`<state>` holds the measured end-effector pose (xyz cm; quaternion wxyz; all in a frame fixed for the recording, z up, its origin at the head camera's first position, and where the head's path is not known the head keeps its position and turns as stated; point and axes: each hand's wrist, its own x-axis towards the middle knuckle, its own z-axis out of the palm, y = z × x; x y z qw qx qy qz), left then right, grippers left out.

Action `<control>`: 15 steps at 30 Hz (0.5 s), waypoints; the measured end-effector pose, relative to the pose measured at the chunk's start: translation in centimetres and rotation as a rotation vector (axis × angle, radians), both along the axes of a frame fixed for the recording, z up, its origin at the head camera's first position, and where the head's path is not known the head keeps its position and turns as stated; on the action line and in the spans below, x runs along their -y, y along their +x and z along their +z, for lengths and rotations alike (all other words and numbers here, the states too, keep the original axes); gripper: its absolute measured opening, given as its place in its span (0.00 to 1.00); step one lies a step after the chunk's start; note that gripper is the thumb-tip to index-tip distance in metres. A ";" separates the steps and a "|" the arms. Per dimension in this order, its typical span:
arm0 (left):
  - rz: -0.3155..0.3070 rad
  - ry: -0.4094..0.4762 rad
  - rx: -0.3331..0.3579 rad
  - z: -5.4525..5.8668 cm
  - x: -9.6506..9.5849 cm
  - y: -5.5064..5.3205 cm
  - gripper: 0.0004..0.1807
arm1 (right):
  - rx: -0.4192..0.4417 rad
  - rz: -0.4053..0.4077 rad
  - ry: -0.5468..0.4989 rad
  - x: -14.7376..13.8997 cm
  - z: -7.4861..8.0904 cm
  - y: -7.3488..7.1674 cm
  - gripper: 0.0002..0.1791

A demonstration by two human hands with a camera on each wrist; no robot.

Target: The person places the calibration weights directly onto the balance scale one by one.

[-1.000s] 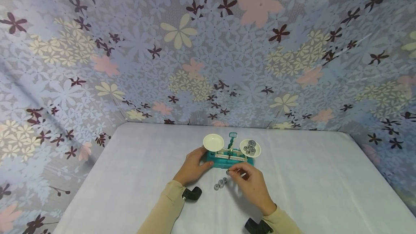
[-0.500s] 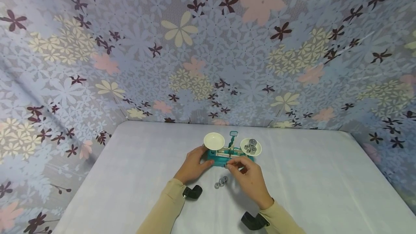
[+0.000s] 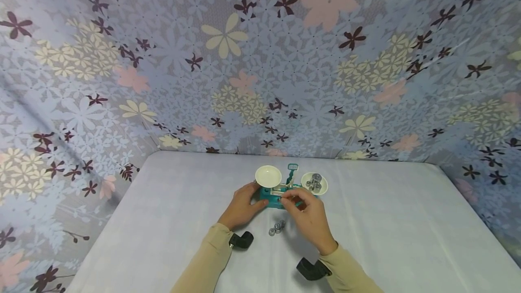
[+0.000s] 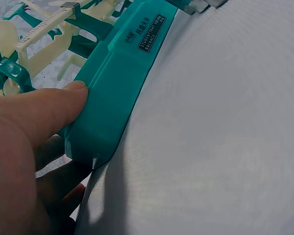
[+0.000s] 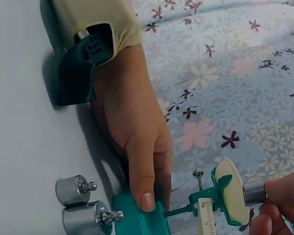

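A teal tray balance with two cream pans stands on the table. My left hand grips the left end of its base; in the left wrist view the thumb lies on top, the fingers at the end. My right hand pinches a small metal weight by fingertips in front of the balance, above its base. The left pan shows a bare inside. Several metal weights sit in the right pan. My right hand covers part of the beam.
A short row of loose metal weights stands on the table before the balance, between my forearms. A pale cloth covers the table. Behind it hangs a flowered fabric. Black cameras are strapped at both wrists.
My right hand has lifted the weight from near the front of the table row and carried it up and slightly left over the balance base. The left hand stays on the base.
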<state>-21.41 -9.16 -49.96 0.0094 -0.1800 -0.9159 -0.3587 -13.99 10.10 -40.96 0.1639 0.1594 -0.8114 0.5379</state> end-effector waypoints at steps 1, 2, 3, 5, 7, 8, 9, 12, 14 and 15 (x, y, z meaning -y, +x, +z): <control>0.000 0.000 -0.002 0.0 0.0 0.0 0.36 | 0.000 -0.001 -0.003 0.1 0.1 0.0 0.03; 0.000 -0.001 -0.003 0.0 0.0 0.0 0.36 | 0.005 -0.003 -0.006 0.2 0.2 -0.1 0.03; -0.001 -0.002 -0.005 0.0 0.0 0.0 0.36 | 0.006 -0.004 -0.008 0.3 0.2 -0.1 0.03; 0.001 -0.007 -0.001 0.0 0.0 0.0 0.36 | 0.006 -0.005 -0.011 0.4 0.4 -0.2 0.03; 0.003 -0.011 0.004 0.0 0.0 0.0 0.36 | -0.003 -0.007 -0.014 0.6 0.6 -0.3 0.03; 0.002 -0.011 0.003 0.0 0.0 0.0 0.36 | -0.010 -0.006 -0.014 0.7 0.6 -0.3 0.03; 0.002 -0.011 0.006 0.0 0.0 0.0 0.36 | -0.018 -0.006 -0.012 0.8 0.7 -0.4 0.04; -0.001 -0.008 0.009 0.1 0.0 0.0 0.36 | -0.045 -0.005 -0.010 1.0 0.9 -0.6 0.04; -0.002 -0.006 0.012 0.1 0.0 0.0 0.36 | -0.053 -0.007 -0.009 1.2 1.1 -0.7 0.04; 0.000 -0.008 0.017 0.1 0.0 0.0 0.36 | -0.053 -0.009 -0.009 1.2 1.1 -0.8 0.04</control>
